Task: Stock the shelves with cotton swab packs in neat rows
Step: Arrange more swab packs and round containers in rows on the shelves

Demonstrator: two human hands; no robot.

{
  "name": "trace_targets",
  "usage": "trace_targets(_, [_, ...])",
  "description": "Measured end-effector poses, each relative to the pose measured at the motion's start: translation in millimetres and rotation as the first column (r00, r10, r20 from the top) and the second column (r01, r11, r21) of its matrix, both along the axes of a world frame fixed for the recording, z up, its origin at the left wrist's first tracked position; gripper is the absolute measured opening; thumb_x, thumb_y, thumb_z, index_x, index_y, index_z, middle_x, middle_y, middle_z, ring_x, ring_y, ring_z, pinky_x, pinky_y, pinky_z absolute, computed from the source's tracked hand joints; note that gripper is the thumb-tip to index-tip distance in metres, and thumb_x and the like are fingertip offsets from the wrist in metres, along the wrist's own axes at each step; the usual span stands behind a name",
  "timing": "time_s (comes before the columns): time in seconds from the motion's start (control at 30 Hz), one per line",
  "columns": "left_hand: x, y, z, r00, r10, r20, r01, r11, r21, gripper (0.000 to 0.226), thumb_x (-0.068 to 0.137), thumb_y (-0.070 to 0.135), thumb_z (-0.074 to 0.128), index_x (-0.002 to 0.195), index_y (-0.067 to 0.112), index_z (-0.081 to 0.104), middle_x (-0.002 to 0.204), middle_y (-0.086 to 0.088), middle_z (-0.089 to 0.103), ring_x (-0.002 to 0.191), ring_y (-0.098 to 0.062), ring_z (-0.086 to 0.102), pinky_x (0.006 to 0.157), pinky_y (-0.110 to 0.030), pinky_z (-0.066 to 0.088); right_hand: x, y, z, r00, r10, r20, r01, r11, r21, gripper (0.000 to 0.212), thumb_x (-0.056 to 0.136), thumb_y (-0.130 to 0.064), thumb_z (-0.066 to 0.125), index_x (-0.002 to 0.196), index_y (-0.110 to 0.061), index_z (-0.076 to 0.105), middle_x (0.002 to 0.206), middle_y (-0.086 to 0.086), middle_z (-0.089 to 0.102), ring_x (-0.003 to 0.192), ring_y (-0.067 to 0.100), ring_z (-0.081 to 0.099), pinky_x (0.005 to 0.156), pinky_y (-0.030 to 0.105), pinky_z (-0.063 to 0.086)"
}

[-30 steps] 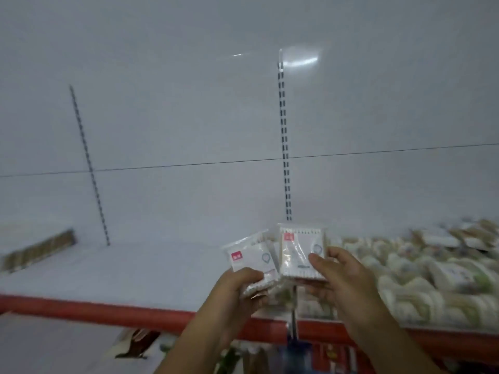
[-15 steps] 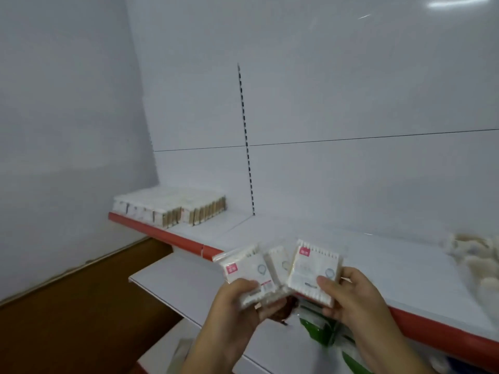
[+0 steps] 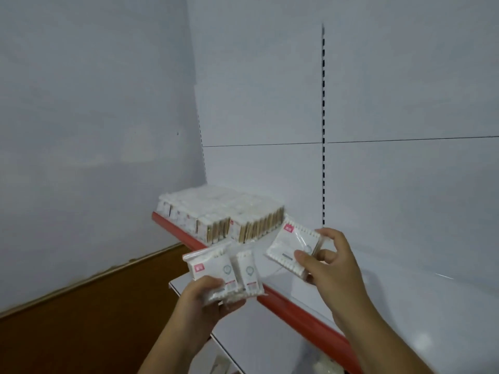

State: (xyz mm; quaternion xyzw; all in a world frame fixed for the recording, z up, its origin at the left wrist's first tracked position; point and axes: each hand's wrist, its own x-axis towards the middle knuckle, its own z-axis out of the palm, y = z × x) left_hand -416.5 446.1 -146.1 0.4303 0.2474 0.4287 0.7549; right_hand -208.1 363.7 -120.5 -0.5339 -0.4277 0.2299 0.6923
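The white back panel [image 3: 270, 90] fills most of what I see, with a slotted upright [image 3: 323, 130] running down it. Below it lies the shelf [image 3: 391, 265], white on top with a red front edge [image 3: 297, 306], running away from me toward the corner on my left. A lower shelf [image 3: 270, 341] juts out under it.

At the far left end of the shelf stands the block of stocked packs [image 3: 224, 211]. They are set on edge in tight rows, and the row at the block's right end shows its side to me. The shelf to the right of that row is bare.

My left hand [image 3: 208, 295] grips a small bundle of packs [image 3: 229, 271] from below, fingers curled round their lower ends. At least two are fanned out with their printed faces toward me; I cannot tell whether more are behind them.

My right hand [image 3: 332, 265] pinches a single pack [image 3: 294, 245] between thumb and fingers at its right end. This pack lies tilted, its long axis running from upper left down to lower right, with its red label corner pointing at the block.

From my right hand the block's right end lies just up and to the left, near the pack's leading corner. So I judge the right hand is the nearer one. The pack must be turned on edge to match the rows, then slid in beside the last row.
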Motion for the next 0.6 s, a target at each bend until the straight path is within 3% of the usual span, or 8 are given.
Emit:
trace_targets(0.13, [-8.7,44.2,-13.7,0.998,0.052,0.034,-0.050,0.998,-0.046,0.063,0.065,0.006,0.058,0.128,0.009,0.050,0.111,-0.020,0.069,0.094,-0.039,0.069,0.070,-0.044,0.057,-5.9,62.3,-0.7,0.987,-0.068,0.143,0.077,0.995,-0.058,0.046,0.075,-0.018,0.079,0.093,-0.044,0.045,0.078,-0.014,0.071,0.068,0.006,0.068,0.054,0.022,0.047])
trace_targets(0.23, [-17.5,82.7,-15.1,0.994,0.078,0.079,-0.074,0.996,-0.050,0.062,0.065,0.006,0.057,0.128,0.007,0.050,0.109,-0.020,0.070,0.089,-0.036,0.070,0.068,-0.043,0.059,-9.7,109.1,6.5,0.925,-0.171,0.340,0.209,0.975,-0.079,0.047,0.072,-0.020,0.082,0.095,-0.037,0.044,0.087,-0.020,0.055,0.075,0.011,0.064,0.058,0.029,0.050])
trace_targets(0.33, [-27.1,126.1,-17.2,0.993,0.037,0.108,-0.030,0.997,-0.067,0.075,0.054,0.005,0.066,0.128,0.007,0.050,0.108,-0.019,0.070,0.089,-0.037,0.071,0.064,-0.042,0.059,-21.0,160.8,2.8,0.857,-0.204,0.473,0.275,0.958,-0.086,0.049,0.069,-0.022,0.083,0.089,-0.039,0.042,0.086,-0.022,0.051,0.076,0.012,0.063,0.062,0.030,0.052])
trace_targets(0.43, [-36.4,173.1,-22.3,0.991,-0.043,0.129,0.053,0.996,-0.077,0.084,0.048,0.007,0.070,0.129,0.006,0.049,0.111,-0.020,0.070,0.092,-0.038,0.070,0.063,-0.042,0.058,-35.3,214.3,-8.5,0.731,-0.210,0.649,0.367,0.923,-0.114,0.047,0.069,-0.030,0.082,0.094,-0.037,0.042,0.089,-0.017,0.053,0.075,0.010,0.059,0.052,0.019,0.045])
trace_targets(0.6, [-40.8,241.1,-29.7,0.957,-0.261,0.130,0.269,0.962,-0.048,0.073,0.052,0.004,0.069,0.124,0.006,0.056,0.114,-0.023,0.067,0.096,-0.042,0.068,0.064,-0.045,0.058,-39.8,276.3,-33.8,0.482,-0.202,0.853,0.545,0.831,-0.111,0.045,0.070,-0.042,0.078,0.105,-0.028,0.051,0.101,-0.007,0.052,0.087,0.012,0.051,0.066,0.023,0.038])
